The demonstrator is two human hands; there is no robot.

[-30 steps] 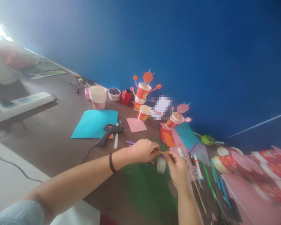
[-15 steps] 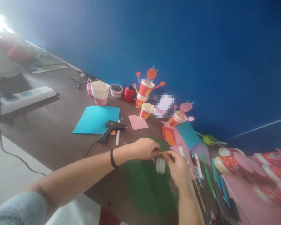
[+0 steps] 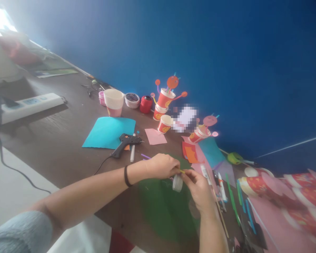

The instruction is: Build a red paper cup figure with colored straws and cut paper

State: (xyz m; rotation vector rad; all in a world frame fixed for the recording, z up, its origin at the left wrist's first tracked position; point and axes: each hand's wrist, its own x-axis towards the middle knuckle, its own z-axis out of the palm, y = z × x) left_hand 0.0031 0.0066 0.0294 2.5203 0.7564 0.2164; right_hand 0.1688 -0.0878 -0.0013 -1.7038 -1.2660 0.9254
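My left hand (image 3: pixel 163 166) and my right hand (image 3: pixel 198 184) meet over a dark green round mat (image 3: pixel 165 214). A thin yellow strip (image 3: pixel 182 171), like a piece of straw, shows between their fingertips. Both hands are closed in a pinch on it; the fingers cover most of its length. Just below the fingertips is a whitish ribbed round thing (image 3: pixel 177 183), perhaps a roll of tape; I cannot tell whether it hangs or rests on the mat. Behind my left wrist lies a purple strip (image 3: pixel 145 156).
A black glue gun (image 3: pixel 126 143) lies partly on blue paper (image 3: pixel 102 131). Stacked paper cups (image 3: pixel 114 105) and cup figures (image 3: pixel 166 98) stand along the blue wall. Pens, green straws (image 3: pixel 232 200) and pink paper lie at right; a power strip (image 3: pixel 28 107) is at left.
The whitish round thing has shifted slightly left and tilted. More of the yellow strip shows between my fingertips. Both hands stay nearly in place.
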